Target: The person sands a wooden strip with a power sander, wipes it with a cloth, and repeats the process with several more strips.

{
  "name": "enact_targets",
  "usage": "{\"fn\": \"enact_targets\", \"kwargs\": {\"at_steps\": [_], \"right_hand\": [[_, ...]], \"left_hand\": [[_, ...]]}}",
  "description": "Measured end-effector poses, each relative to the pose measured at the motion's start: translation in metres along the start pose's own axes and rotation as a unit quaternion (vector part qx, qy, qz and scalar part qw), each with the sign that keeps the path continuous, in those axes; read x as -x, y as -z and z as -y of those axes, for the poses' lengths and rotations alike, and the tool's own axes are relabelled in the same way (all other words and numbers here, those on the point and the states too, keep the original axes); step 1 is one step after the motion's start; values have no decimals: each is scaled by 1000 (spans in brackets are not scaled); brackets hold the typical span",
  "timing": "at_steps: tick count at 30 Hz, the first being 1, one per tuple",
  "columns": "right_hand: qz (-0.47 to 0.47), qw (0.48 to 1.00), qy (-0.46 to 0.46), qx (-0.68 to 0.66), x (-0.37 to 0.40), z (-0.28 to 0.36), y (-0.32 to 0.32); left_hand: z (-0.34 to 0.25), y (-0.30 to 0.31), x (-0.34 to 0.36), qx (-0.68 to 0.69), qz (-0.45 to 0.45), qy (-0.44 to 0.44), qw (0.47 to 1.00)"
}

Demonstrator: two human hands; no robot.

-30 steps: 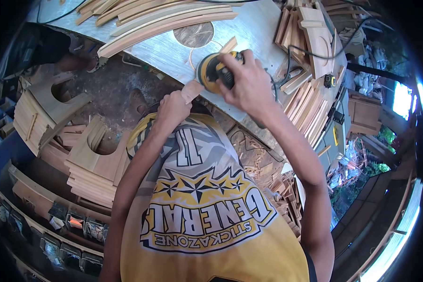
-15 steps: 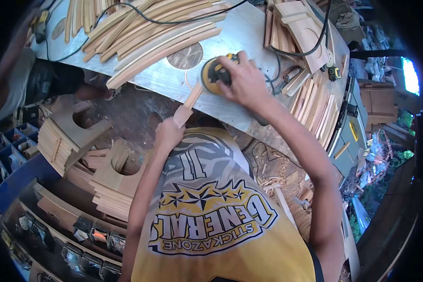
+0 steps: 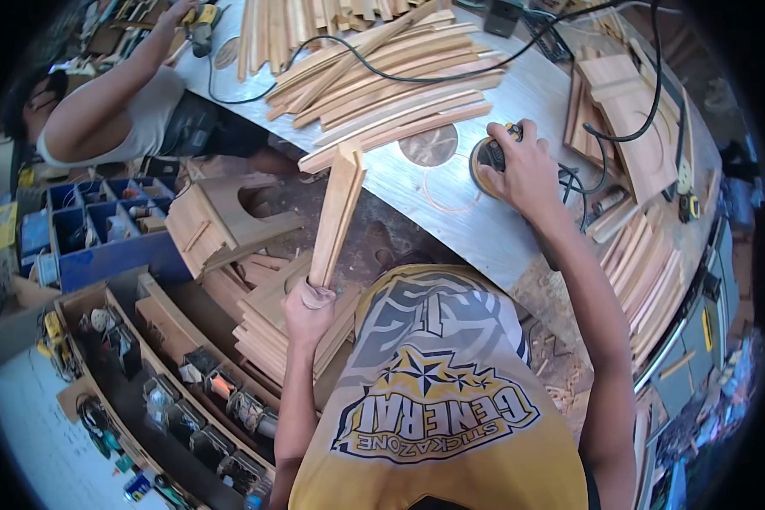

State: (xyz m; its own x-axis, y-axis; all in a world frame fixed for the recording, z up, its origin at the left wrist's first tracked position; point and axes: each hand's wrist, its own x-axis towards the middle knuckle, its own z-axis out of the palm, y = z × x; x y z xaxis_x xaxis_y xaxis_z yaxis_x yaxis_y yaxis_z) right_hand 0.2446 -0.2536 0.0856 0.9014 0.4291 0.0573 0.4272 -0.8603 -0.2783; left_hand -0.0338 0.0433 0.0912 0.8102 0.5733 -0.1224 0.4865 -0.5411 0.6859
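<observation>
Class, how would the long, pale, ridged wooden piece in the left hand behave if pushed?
The wooden piece is probably stiff: gripped at one end by the left hand, it shows no sag. It looks fairly light, held one-handed. Its angular edges suggest sliding, not rolling.

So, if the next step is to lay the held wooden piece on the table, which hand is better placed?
Left, I would say: the left hand grips the wooden piece at its lower end, while the right hand is on the sander.
</observation>
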Motion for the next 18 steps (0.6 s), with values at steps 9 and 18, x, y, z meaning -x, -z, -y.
{"fn": "enact_targets", "kwargs": {"at_steps": [9, 18], "right_hand": [[39, 999, -13, -1, 2, 2, 0], [68, 997, 19, 37, 39, -17, 14]], "left_hand": [[-50, -26, 14, -34, -19, 7, 999], [-27, -155, 13, -48, 87, 89, 991]]}}
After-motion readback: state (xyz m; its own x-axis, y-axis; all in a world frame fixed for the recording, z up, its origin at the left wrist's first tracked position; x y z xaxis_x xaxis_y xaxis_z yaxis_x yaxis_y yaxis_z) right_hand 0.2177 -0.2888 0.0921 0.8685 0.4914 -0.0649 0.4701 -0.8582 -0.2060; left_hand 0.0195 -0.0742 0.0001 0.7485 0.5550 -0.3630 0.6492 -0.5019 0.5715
